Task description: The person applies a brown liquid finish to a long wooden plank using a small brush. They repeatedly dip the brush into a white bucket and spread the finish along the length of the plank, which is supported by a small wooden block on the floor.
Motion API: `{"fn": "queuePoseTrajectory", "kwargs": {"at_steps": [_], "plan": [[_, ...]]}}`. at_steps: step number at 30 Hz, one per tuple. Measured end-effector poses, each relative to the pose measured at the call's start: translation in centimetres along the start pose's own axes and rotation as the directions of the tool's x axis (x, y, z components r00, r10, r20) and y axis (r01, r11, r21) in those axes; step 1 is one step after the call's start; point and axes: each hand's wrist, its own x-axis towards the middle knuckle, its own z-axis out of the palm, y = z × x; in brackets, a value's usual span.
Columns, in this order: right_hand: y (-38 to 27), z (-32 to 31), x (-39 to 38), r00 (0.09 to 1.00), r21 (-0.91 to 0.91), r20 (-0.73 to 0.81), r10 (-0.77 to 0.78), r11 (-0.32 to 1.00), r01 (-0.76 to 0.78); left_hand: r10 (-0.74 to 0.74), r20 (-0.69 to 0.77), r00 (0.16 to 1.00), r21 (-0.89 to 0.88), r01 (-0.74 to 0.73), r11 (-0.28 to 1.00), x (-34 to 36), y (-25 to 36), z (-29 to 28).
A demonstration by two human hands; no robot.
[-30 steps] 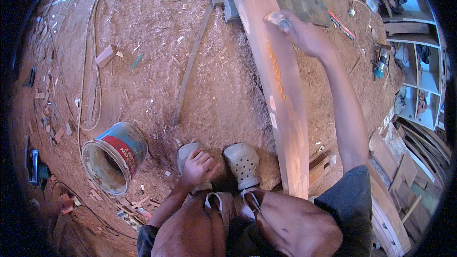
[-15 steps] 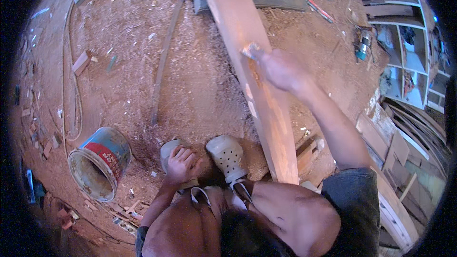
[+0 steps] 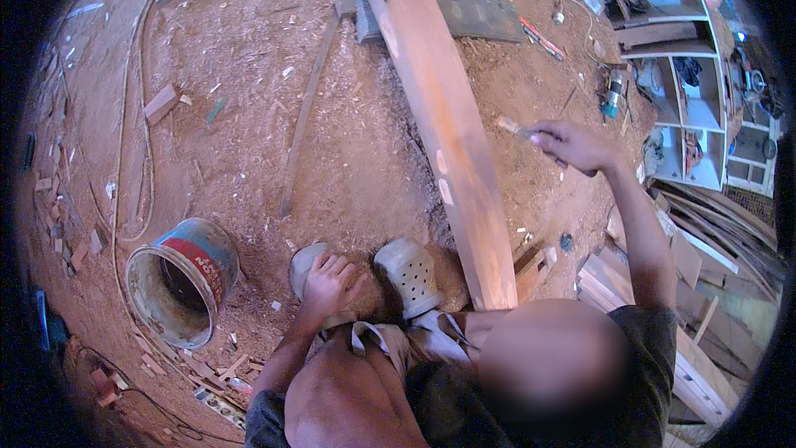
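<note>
A long reddish-brown wooden plank (image 3: 456, 133) runs from the far edge down toward my legs, with a wet orange-brown patch along its middle and a few pale spots. My right hand (image 3: 572, 148) grips a small paintbrush (image 3: 517, 128) by its handle. The brush is off the plank, in the air just to its right, bristles pointing left. Low between my legs, my left hand (image 3: 332, 284) hangs over one of my light clogs (image 3: 303, 265), its fingers loosely bent and slightly apart, with nothing seen in them.
A dark timber block (image 3: 481, 17) lies under the plank's far part. A blue-and-red bucket (image 3: 211, 253) leans at the left. A thin wooden strip (image 3: 311, 99), a teal power tool (image 3: 613, 95), white shelving (image 3: 705, 104) and stacked boards (image 3: 613, 278) are around. Shavings cover the ground.
My right hand has lifted the paintbrush off the plank and moved it right. The orange-brown patch on the wood is now uncovered. The view has shifted a little; my left hand stays by the clog.
</note>
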Motion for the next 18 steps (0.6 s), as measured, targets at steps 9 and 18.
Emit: {"fn": "queuePoseTrajectory", "kwargs": {"at_steps": [9, 18], "plan": [[-2.0, -4.7, 13.0, 0.921, 0.147, -0.167, -0.353, 0.915, 0.377, 0.014, -0.064, 0.998, -0.031, -0.016, 0.999, -0.1, -0.3, 0.2], [-7.0, -2.4, 17.2, 0.763, -0.306, -0.496, -0.414, 0.906, 0.293, -0.006, -0.040, 0.999, -0.018, 0.005, 1.000, 0.4, -0.1, -0.1]]}}
